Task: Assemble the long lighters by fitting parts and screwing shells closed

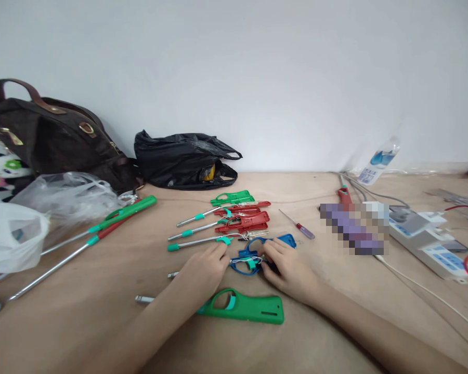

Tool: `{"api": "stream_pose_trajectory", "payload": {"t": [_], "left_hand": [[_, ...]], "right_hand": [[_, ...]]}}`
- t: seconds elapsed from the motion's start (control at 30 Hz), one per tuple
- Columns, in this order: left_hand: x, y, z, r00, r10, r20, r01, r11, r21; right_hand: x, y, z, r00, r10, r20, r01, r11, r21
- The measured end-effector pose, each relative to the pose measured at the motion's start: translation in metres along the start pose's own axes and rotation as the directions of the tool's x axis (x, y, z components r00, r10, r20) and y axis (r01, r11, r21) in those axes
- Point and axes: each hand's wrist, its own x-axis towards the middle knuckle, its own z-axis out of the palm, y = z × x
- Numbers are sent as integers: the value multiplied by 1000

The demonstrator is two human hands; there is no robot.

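Note:
A blue long-nosed gas lighter (242, 267), its handle opened up with a teal trigger and white wires showing, lies between my hands. My left hand (207, 269) is closed over its metal tube, whose tip sticks out to the left. With bent fingers my right hand (284, 266) grips the handle end, hiding most of it. Just behind is a loose blue handle half (286, 240). Nearest me lies a green gas lighter (257, 310), partly under my left forearm. Farther back are opened red handle shells (249, 222), a green shell (234, 198) and metal tubes with teal parts (195, 228).
A screwdriver (304, 231) lies right of the shells. Assembled lighters (117, 218) and plastic bags (19, 234) are at left. A black bag (179, 161) and brown backpack (70, 140) stand by the wall. Power strips (425, 249), cables and a bottle (380, 161) are at right.

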Motion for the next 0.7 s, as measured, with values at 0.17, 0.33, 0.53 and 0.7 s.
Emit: {"api": "stream_pose_trajectory", "payload": {"t": [0.17,0.33,0.53,0.7], "left_hand": [[0,0,2,999,19,-30,-18,999,37],[0,3,-1,1000,10,0,-10,998,56],[0,7,-2,995,59,-79,-51,994,97],[-3,7,1,986,47,-163,-32,995,96]], "right_hand": [[0,0,1,1000,1,-2,-1,1000,-5],[-1,1,2,1000,-5,-7,5,1000,-11],[-1,1,2,1000,2,-8,-2,1000,15],[3,1,1,989,144,18,-145,981,130]]}}
